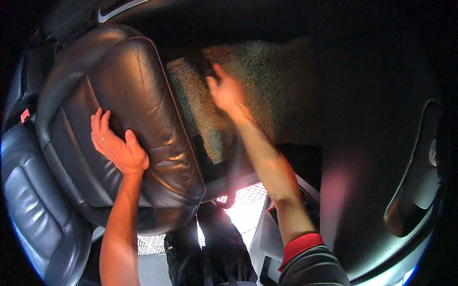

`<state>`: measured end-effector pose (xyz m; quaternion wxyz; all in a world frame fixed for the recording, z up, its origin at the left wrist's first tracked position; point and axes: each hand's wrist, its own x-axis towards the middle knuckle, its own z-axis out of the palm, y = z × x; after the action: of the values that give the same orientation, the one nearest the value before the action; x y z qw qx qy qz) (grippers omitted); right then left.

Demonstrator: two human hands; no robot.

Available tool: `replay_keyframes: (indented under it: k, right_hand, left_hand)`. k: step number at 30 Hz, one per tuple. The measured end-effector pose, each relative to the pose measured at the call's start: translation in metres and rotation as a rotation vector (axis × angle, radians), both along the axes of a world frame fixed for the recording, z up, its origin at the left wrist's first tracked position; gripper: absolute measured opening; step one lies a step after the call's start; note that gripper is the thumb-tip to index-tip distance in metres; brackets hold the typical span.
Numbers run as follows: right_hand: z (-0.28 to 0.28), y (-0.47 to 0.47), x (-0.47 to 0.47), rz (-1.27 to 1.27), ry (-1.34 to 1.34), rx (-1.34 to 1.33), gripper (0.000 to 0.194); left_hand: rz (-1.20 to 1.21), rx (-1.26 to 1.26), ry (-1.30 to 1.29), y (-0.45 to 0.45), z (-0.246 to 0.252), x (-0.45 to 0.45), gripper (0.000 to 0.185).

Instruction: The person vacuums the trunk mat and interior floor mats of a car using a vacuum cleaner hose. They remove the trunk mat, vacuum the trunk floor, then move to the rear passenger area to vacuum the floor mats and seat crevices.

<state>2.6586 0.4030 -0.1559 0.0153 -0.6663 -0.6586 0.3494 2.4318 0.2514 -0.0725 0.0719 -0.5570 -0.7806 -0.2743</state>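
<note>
My left hand (pixel 120 146) lies on the black leather cushion of a car seat (pixel 143 82), its fingers spread and a ring on one of them. Nothing is held in it. To the right of the cushion, my right hand (pixel 229 91) reaches over the carpeted footwell floor (pixel 257 71). It is blurred, with the index finger and thumb pointing away from me. A dark, indistinct shape lies about its fingertips; whether the hand grips it cannot be told. Below the forearm, a dark hose-like thing (pixel 234 178) hangs over the door sill.
The open car door (pixel 357 200) with its pocket (pixel 411 203) stands on the right. A second leather seat (pixel 39 200) and a red buckle (pixel 25 116) are at the left. My legs (pixel 222 246) stand outside above a bright perforated floor (pixel 250 203). The upper area is very dark.
</note>
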Motion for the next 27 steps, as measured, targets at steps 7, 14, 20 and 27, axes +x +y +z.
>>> replay_keyframes:
  k: [7,14,20,27]
  right_hand:
    - [0.003,0.001,0.075,-0.281,0.198,0.251,0.051]
    - [-0.028,-0.039,0.016,-0.113,0.136,0.101,0.056]
    - [0.01,-0.002,-0.05,0.157,0.069,-0.03,0.051]
    - [0.01,-0.038,0.002,0.189,0.023,-0.167,0.052]
  left_hand:
    - [-0.001,0.008,-0.012,0.0,-0.001,0.0,0.057]
    - [0.007,0.0,0.014,0.001,-0.001,0.002,0.057]
    - [-0.008,0.009,0.006,-0.001,-0.004,0.0,0.055]
    - [-0.006,-0.001,0.028,0.001,-0.002,0.001,0.057]
